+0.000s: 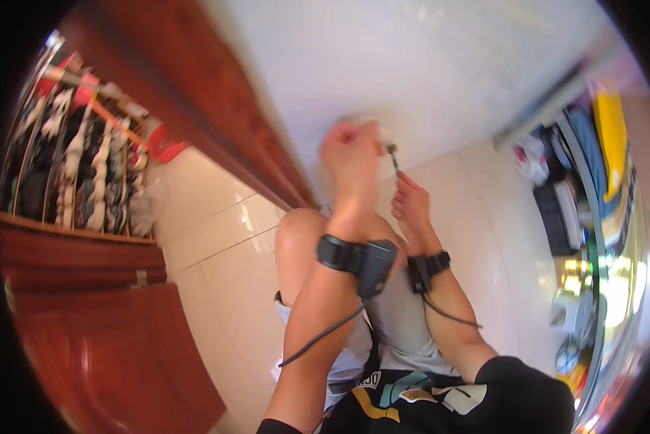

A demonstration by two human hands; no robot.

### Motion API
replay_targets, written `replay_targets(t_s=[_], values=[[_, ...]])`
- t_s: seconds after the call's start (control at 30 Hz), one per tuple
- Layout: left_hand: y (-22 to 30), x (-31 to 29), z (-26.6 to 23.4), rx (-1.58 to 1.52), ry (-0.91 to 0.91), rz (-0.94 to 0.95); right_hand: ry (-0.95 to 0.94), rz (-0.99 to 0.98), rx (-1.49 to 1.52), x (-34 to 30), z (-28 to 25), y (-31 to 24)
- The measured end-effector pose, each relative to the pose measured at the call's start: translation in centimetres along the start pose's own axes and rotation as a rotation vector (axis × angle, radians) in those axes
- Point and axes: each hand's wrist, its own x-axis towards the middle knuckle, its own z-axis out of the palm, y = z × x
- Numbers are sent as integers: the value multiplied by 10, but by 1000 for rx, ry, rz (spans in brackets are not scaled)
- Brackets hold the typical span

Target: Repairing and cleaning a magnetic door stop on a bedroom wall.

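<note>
My left hand (352,160) is raised to the lower part of a white wall, fingers bent and pinched together. Something small and pale shows at its fingertips, too blurred to name. Just to the right, my right hand (412,204) is closed on a slim dark stick with a small rounded tip (392,150). That tip points up toward the wall and lies close beside my left fingers; whether it touches anything I cannot tell. A black strapped device (372,264) sits on my left wrist, and another (425,273) on my right, each with a cable.
A reddish-brown wooden door frame (216,108) runs beside the white wall (412,65). Left stand a rack (86,166) full of dark and pale items and a red-brown wooden panel (108,354). At the right, a shelf holds bags and a yellow item (609,137). Beige tiles (477,224) cover the floor.
</note>
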Motion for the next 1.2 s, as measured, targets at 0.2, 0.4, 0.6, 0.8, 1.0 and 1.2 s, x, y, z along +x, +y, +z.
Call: replay_targets(t_s=[0.2,0.4,0.6,0.8,1.0,1.2], values=[[-1,-2,11,-35,76,0,-53,-122,-65,-16,13,-6],[-18,-2,10,60,113,58,-55,-149,-107,-30,23,-16],[-17,5,15,-105,324,109,12,-126,-188,-11,14,-10],[-27,14,5,-133,512,71,-7,-565,-483,-55,37,-29],[-25,11,10,-306,505,67,-17,-734,-625,-58,22,-43],[-15,8,6,-348,501,-40,-37,-630,-430,-95,34,-75]])
